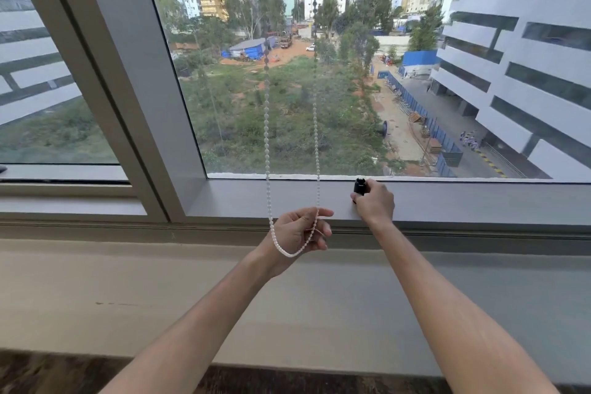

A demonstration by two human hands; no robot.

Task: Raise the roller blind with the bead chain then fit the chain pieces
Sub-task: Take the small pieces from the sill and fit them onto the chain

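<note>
A large window pane (351, 73) fills the upper view from 10 to 2 o'clock, with a grey window frame (128, 89) slanting down at 10 o'clock and a second pane (38, 73) beyond it at 9 o'clock. Below the glass runs a grey sill (479, 201), and under it a broad pale ledge (96, 291) spans the lower half.

Two bare forearms reach up from 6 o'clock toward the centre, both nearly straight. The left hand (299, 230) sits just below centre, palm turned toward the camera and fingers loosely curled. It holds the bottom loop of the bead chain (267, 137), with the right strand pinched between thumb and fingers and the loop hanging round the heel of the hand. The right hand (374, 201) lies just beside it at 3 o'clock, knuckles up, resting on the sill. Its fingers are closed round a small black chain piece (360, 186), whose top end stands out above the thumb against the bottom edge of the glass.

One chain shows, in two white strands that drop from 12 o'clock, well apart at the top and meeting in the left hand. One black piece is visible. Whether the left hand holds another small part cannot be told.
</note>
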